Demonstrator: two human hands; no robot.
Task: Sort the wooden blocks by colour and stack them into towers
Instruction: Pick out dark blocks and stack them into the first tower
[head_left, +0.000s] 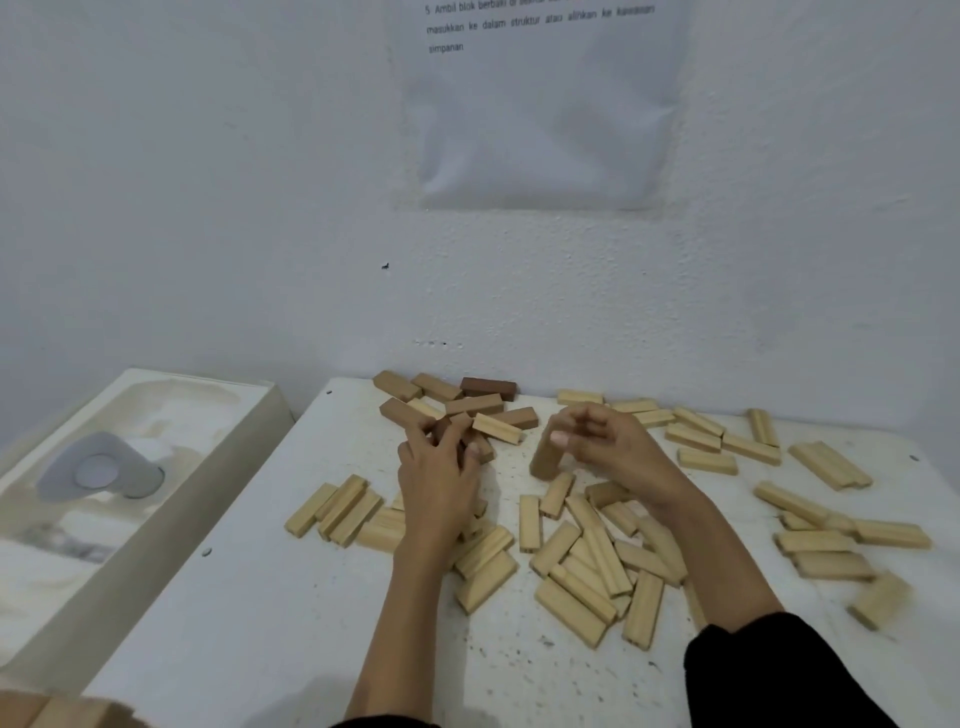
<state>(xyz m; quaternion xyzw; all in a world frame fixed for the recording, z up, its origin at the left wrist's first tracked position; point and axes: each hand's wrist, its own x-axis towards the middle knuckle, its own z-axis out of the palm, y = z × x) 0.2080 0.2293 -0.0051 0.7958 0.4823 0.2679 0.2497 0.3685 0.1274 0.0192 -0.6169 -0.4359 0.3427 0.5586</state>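
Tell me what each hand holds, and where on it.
Right hand pinches an upright tan block by its upper end. Left hand grips a brown block; hold point hidden.

We see the wall sheet cut off at the top edge. Our left hand hides part of the brown blocks; the upright block at our right hand is blurred.

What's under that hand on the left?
The left hand covers part of the brown blocks its fingers grip, and pale blocks poke out beside its wrist. How many lie beneath is hidden.
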